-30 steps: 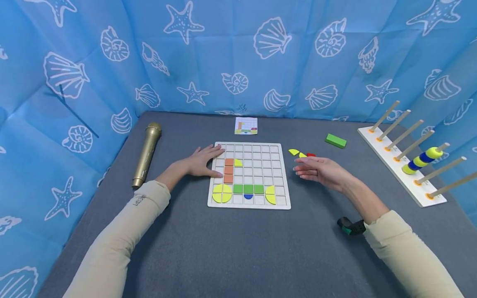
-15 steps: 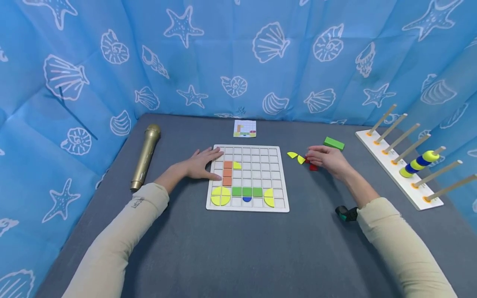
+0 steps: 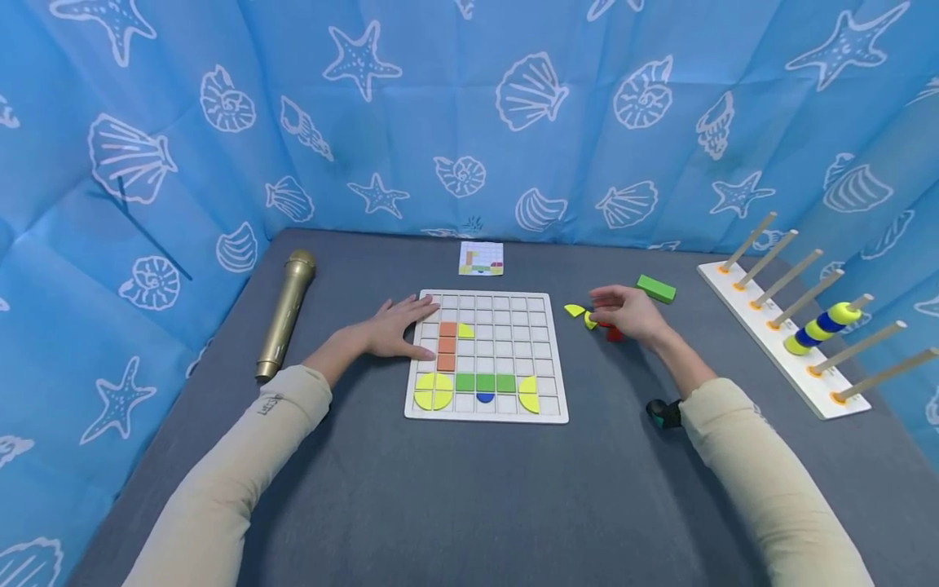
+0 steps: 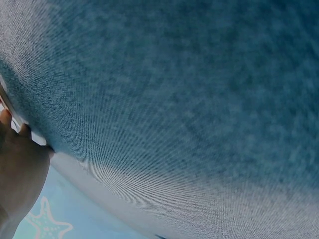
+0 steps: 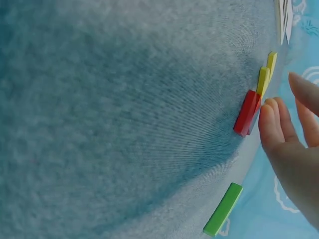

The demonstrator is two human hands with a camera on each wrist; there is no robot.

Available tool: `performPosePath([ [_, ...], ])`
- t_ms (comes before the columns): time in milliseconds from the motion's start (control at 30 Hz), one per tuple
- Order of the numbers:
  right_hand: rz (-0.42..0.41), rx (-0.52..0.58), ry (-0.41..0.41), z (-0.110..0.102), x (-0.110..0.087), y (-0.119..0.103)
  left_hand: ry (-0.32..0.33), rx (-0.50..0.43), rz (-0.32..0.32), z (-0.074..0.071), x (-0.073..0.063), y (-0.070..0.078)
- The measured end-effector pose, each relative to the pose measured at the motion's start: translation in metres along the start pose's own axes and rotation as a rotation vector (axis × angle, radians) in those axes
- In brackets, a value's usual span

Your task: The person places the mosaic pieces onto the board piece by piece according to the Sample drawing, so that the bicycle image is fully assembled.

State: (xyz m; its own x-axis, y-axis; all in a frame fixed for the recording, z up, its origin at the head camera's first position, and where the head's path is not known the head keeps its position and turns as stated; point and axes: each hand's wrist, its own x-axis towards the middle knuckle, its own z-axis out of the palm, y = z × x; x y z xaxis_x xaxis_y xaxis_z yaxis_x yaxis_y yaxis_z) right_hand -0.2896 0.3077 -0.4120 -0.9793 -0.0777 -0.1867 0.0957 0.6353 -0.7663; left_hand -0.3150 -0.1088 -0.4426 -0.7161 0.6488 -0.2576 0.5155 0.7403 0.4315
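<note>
My left hand (image 3: 396,328) lies with fingers spread on the left edge of a white grid board (image 3: 502,338). Set in the board are three orange squares (image 3: 447,346), three green squares (image 3: 485,382), a blue half circle (image 3: 485,398) and several yellow quarter circles (image 3: 433,391). To the right of the board my right hand (image 3: 629,314) hovers over loose pieces, its fingers bent and thumb apart from them. Red pieces (image 5: 245,113) stand close by its fingertips, partly hidden in the head view. Beside them lie yellow quarter circles (image 3: 575,310). No piece shows in the right hand.
A small pattern card (image 3: 481,258) lies beyond the board. A gold microphone (image 3: 286,314) is at the left. On the right are a green block (image 3: 656,289) and a white peg stand (image 3: 792,346) with yellow and blue beads on one peg. A shell-print curtain (image 3: 440,106) encloses the table.
My right hand has gone from beside the board to over the red pieces, then slightly left toward the yellow ones. The left hand stays on the board.
</note>
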Motion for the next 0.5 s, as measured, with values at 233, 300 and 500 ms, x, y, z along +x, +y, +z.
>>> performPosePath([
  [233,-0.077,-0.083,-0.059,0.0023,0.0046,-0.0005,-0.001,-0.001,-0.002,0.0003,-0.0004,0.0020],
  [300,-0.088,-0.119,-0.072,0.0028,0.0057,-0.0011,0.000,0.000,-0.001,0.0006,-0.0002,0.0017],
  [500,-0.121,-0.212,-0.088,0.0061,0.0061,-0.0060,0.007,0.001,-0.001,0.0005,-0.0004,-0.0002],
])
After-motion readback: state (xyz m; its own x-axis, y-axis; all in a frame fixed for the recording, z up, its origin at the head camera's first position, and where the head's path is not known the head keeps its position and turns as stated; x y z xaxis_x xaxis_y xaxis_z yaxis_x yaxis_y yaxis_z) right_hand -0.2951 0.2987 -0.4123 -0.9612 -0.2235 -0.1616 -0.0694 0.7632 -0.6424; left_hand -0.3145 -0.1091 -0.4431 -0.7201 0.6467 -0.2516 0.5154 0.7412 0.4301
